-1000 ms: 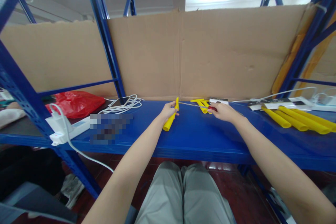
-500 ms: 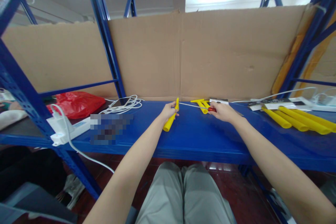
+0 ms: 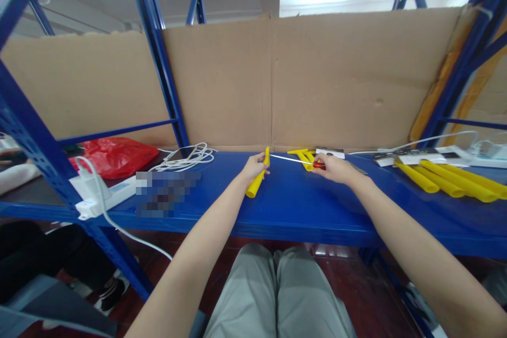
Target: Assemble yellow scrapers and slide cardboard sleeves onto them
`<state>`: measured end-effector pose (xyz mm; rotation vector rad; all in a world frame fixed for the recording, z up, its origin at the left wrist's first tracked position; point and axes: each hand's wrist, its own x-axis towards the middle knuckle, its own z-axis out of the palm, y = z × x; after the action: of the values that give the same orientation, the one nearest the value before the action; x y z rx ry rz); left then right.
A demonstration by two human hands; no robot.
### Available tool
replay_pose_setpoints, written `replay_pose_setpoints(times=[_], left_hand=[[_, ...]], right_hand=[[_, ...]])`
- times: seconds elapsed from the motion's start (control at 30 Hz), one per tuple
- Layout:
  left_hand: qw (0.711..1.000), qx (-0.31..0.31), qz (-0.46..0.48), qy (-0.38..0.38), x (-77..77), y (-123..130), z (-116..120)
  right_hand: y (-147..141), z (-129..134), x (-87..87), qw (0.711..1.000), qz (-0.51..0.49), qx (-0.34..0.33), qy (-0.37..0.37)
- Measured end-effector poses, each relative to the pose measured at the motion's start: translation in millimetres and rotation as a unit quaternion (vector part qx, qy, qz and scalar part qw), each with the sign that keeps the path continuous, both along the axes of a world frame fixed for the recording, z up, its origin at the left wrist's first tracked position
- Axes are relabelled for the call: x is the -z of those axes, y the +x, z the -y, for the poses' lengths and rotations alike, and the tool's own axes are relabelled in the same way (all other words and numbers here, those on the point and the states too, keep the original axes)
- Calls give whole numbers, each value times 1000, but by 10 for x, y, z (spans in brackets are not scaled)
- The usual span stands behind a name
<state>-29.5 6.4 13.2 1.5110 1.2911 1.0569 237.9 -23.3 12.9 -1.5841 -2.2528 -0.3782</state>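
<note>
My left hand [image 3: 253,167] is closed round a yellow plastic tube [image 3: 255,185] with a narrower piece at its far end, tilted over the blue shelf. In my right hand [image 3: 332,167] is a screwdriver [image 3: 293,159] with a red handle and a long metal shaft. The shaft points left, and its tip reaches the upper part of the yellow tube; whether it sits in a screw is too small to tell. Behind the shaft lie some small yellow T-shaped parts [image 3: 304,158], partly hidden by my right hand.
Several yellow tubes [image 3: 455,182] lie at the right. To the left are a white power strip [image 3: 114,195], coiled white cable [image 3: 190,158] and a red plastic bag [image 3: 122,157]. Cardboard [image 3: 222,84] stands along the back of the blue shelf [image 3: 293,206]. Another person's arm [image 3: 16,175] shows at far left.
My hands, the tube and the screwdriver stay nearly in place; the shaft now catches more light. At far left, the other person's arm and foot have shifted.
</note>
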Motion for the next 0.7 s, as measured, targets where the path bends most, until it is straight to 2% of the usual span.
replay_pose_setpoints(times=[0.13, 0.47, 0.7], left_hand=[[1000, 4, -10, 1, -1, 0, -1], [1000, -7, -6, 2, 19, -2, -27], [1000, -4, -3, -1, 23, -3, -36]], right_hand=[[55, -74, 49, 1000, -17, 7, 10], [-22, 61, -50, 1000, 19, 11, -14], [12, -7, -9, 1000, 0, 3, -1]])
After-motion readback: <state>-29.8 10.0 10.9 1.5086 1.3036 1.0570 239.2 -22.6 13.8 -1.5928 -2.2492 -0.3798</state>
